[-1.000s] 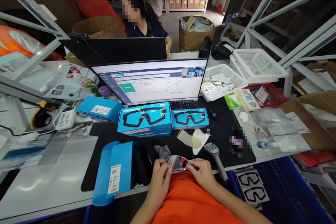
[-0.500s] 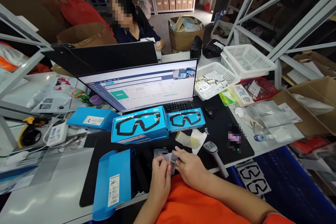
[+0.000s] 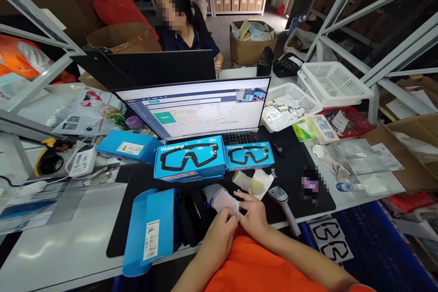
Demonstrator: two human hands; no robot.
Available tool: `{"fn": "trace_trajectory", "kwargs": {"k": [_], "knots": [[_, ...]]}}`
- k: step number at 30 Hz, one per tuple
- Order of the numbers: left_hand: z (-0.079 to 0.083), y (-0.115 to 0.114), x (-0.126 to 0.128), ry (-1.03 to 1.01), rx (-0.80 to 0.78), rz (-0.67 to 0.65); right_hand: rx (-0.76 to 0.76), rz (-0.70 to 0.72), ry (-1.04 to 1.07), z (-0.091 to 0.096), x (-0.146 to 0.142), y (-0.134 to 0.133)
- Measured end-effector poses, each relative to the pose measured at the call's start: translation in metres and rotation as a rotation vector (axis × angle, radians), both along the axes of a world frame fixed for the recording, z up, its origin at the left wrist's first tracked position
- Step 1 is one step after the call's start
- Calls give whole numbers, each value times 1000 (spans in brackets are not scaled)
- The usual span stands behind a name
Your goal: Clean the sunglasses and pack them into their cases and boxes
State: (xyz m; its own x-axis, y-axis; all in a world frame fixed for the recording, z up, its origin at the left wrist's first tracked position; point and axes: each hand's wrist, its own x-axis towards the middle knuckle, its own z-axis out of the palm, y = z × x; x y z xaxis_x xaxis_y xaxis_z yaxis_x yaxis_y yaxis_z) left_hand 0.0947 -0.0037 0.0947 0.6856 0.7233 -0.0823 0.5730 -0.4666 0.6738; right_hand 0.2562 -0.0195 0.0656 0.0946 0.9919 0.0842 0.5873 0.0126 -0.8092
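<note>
My left hand and my right hand meet at the near edge of the black desk mat. Both pinch a small pale grey cloth pouch that lies on the mat; the lens seen before is hidden, whether inside it I cannot tell. Left of my hands an open blue box lies flat with dark contents beside it. Two blue "Wakening" goggle boxes stand behind, in front of the monitor.
A handheld barcode scanner lies right of my hands, yellowish wrapping behind them. White baskets and clear bags sit at the right. Another person sits across, behind a second screen. More blue boxes lie at the left.
The shiny curved lens that I held up in both hands has gone out of sight. My hands moved forward onto the mat and now grip the grey pouch.
</note>
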Motion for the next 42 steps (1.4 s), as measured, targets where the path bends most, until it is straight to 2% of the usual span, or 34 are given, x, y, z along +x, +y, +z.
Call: {"fn": "trace_trajectory", "kwargs": {"k": [2, 4, 5, 9, 11, 15, 19, 24, 30, 35, 42], "knots": [[-2, 1, -3, 29, -20, -35, -24, -5, 91, -5, 0, 1], [-7, 3, -11, -7, -26, 11, -37, -11, 163, -10, 0, 3], [-12, 4, -17, -35, -3, 87, -38, -12, 186, -12, 0, 5], [-37, 16, -42, -10, 160, 561, -38, -10, 227, -21, 5, 8], [-49, 22, -46, 57, 161, 630, -39, -11, 240, -25, 8, 6], [-58, 29, -33, 234, 95, 559, -48, -29, 252, -35, 16, 1], [-52, 34, -15, 407, 34, 496, -68, -50, 255, -44, 20, -3], [-47, 41, -7, 523, -37, 417, -118, -68, 269, -54, 20, -7], [-61, 57, -2, 620, -183, 371, -195, -89, 293, -65, 20, -9], [-56, 54, 6, 646, -216, 391, -190, -89, 272, -64, 17, -10], [-33, 39, 4, 568, -120, 410, -19, -93, 38, -45, 16, -1]]}}
